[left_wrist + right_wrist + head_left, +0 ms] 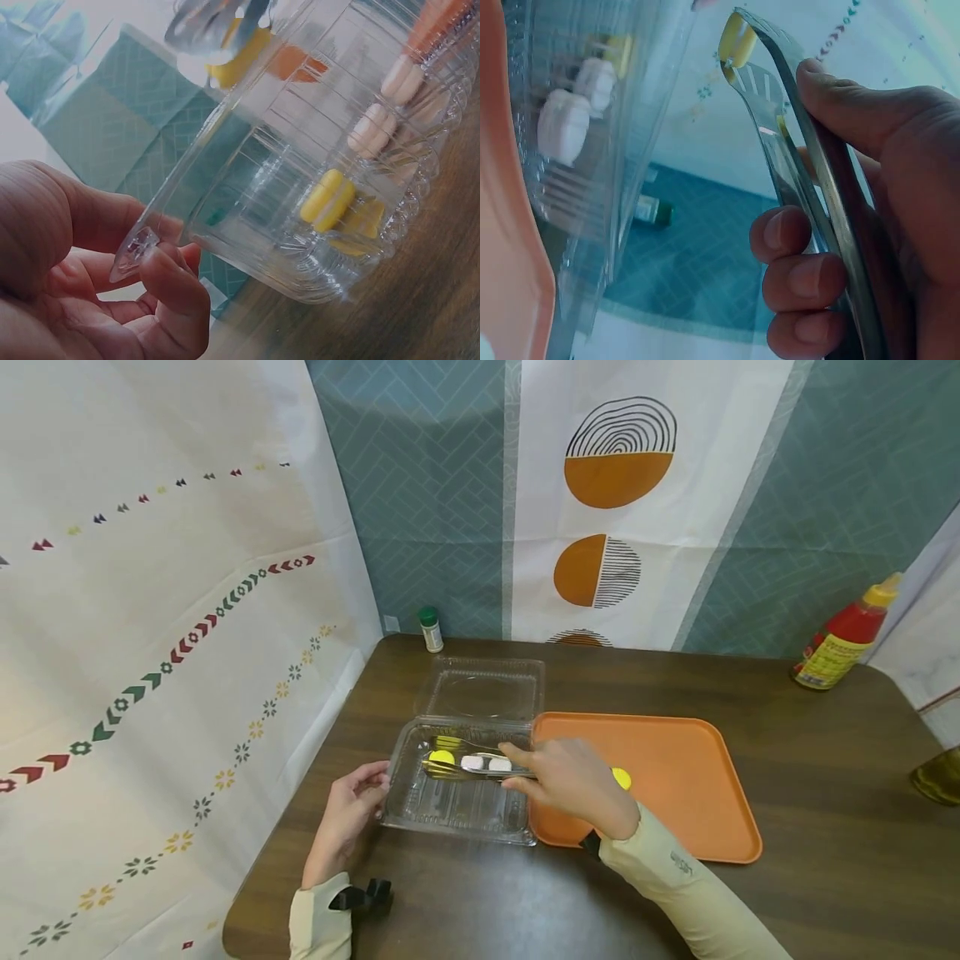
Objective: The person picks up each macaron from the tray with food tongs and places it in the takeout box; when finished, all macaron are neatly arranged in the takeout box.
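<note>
My right hand [566,777] grips metal tongs [821,157], whose tips hold a yellow macaron [737,39] above a clear plastic clamshell container [465,814]. Inside the container, seen through its wall in the left wrist view, sit another yellow macaron [328,200] and two pale pink macarons, the nearer pink macaron [371,131] beside the yellow one. In the head view the tongs hide part of that row. My left hand [352,806] pinches the container's left rim between thumb and fingers. The container's lid [483,685] lies folded back, away from me.
An orange tray [682,793] stands against the container's right side, with a yellow macaron [621,777] on it partly behind my right hand. A green-capped shaker [431,631] stands at the back, a red sauce bottle [843,639] at back right, and a dark bottle [941,777] at the right edge.
</note>
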Demonstrator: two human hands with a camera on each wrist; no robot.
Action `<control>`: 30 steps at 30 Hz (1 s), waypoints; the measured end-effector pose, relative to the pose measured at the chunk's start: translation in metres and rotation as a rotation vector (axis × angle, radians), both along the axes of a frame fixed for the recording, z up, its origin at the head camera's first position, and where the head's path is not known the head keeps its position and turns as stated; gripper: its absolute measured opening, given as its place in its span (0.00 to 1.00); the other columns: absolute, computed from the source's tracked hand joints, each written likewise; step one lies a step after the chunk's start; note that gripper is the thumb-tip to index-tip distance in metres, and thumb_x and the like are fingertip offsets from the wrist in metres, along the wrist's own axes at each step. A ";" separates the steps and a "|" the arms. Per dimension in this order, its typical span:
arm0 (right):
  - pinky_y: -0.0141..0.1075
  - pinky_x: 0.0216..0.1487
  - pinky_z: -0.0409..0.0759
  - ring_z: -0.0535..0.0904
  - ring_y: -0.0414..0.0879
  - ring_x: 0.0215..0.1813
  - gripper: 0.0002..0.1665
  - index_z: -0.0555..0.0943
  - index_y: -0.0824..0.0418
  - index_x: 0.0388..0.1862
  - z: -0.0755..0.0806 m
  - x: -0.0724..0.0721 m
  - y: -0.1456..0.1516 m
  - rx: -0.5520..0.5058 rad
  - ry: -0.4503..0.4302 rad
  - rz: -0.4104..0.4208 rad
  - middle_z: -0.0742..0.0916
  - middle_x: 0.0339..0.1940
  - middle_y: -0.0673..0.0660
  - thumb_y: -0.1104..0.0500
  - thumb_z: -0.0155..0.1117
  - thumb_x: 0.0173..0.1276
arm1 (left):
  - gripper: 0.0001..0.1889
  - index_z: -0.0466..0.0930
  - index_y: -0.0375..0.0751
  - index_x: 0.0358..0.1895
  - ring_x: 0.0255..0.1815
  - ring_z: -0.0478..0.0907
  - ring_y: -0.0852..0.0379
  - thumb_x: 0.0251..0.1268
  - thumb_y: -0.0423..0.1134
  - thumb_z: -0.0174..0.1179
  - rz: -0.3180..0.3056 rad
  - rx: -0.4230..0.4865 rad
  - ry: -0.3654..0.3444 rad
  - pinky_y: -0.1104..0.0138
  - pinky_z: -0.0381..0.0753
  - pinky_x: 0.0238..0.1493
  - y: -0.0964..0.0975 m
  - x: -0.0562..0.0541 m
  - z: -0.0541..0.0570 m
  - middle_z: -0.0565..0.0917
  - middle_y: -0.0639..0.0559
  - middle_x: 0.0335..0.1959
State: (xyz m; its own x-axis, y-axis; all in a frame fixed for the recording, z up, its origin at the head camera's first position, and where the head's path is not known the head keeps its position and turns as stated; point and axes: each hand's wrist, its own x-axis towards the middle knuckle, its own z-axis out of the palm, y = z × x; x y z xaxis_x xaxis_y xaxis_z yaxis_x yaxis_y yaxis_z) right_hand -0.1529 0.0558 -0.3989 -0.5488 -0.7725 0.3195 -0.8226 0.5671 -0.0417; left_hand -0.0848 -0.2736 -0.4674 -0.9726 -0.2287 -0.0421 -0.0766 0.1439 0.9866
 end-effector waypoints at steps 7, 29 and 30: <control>0.30 0.15 0.47 0.49 0.37 0.12 0.29 0.83 0.53 0.62 -0.005 -0.003 -0.014 0.049 -0.002 0.029 0.63 0.09 0.44 0.39 0.65 0.69 | 0.17 0.75 0.20 0.59 0.28 0.72 0.59 0.68 0.19 0.54 0.006 0.005 -0.028 0.71 0.73 0.25 0.000 -0.001 0.000 0.78 0.37 0.41; 0.31 0.13 0.56 0.62 0.37 0.12 0.24 0.82 0.53 0.50 -0.036 0.001 -0.038 0.094 -0.067 0.052 0.65 0.10 0.44 0.39 0.71 0.65 | 0.17 0.76 0.21 0.59 0.29 0.72 0.58 0.68 0.20 0.55 0.003 -0.014 -0.011 0.71 0.73 0.24 0.001 0.002 0.003 0.77 0.36 0.41; 0.31 0.13 0.56 0.62 0.37 0.13 0.24 0.82 0.53 0.50 -0.036 0.001 -0.038 0.097 -0.058 0.051 0.65 0.10 0.44 0.39 0.71 0.65 | 0.17 0.76 0.20 0.59 0.29 0.72 0.58 0.68 0.20 0.55 0.002 -0.015 -0.004 0.71 0.73 0.24 0.001 0.002 0.004 0.77 0.36 0.41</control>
